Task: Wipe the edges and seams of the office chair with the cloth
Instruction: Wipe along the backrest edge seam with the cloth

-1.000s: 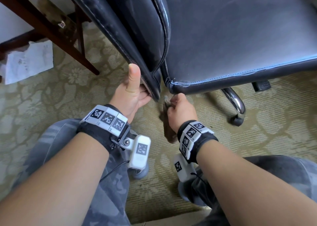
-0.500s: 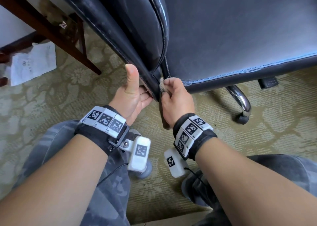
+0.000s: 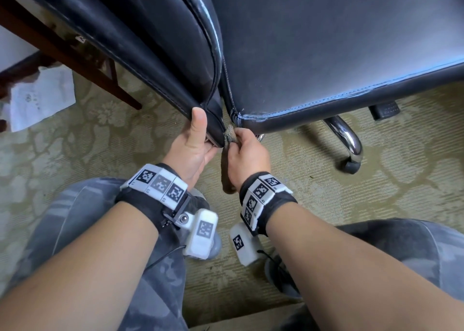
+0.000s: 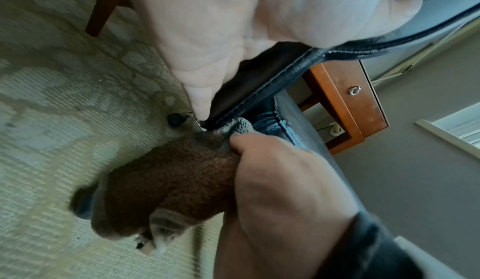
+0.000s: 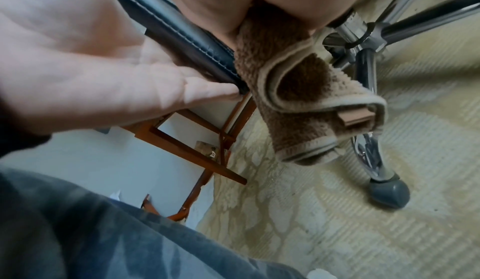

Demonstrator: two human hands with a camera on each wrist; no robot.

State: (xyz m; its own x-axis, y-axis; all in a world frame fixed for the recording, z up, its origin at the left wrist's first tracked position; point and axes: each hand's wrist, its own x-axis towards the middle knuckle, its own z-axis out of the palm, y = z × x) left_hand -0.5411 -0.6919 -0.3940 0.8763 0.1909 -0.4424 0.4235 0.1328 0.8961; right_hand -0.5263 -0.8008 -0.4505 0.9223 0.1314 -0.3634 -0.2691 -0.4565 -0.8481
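Cloth is sitting bunched in the right hand, fingers curled around it, its top pressing into the gap where the office chair seat corner is meeting the backrest; the rest is hanging down toward the carpet. Left hand is gripping the backrest's lower corner, thumb lying up along the stitched edge, fingers wrapping underneath.

Risks from here, as a guess:
- Cloth is only touching the mouth of the gap, so the seam deeper in is probably getting missed unless it is being pushed further.
- Loose tail is dangling near the chrome base leg; it could be snagging there or dragging on the carpet and picking up dirt.
- Chair is on casters; if the left hand is loosening, wiping pressure could be rolling or swivelling it away.
- Worn leather at the corner could be flaking under hard rubbing.
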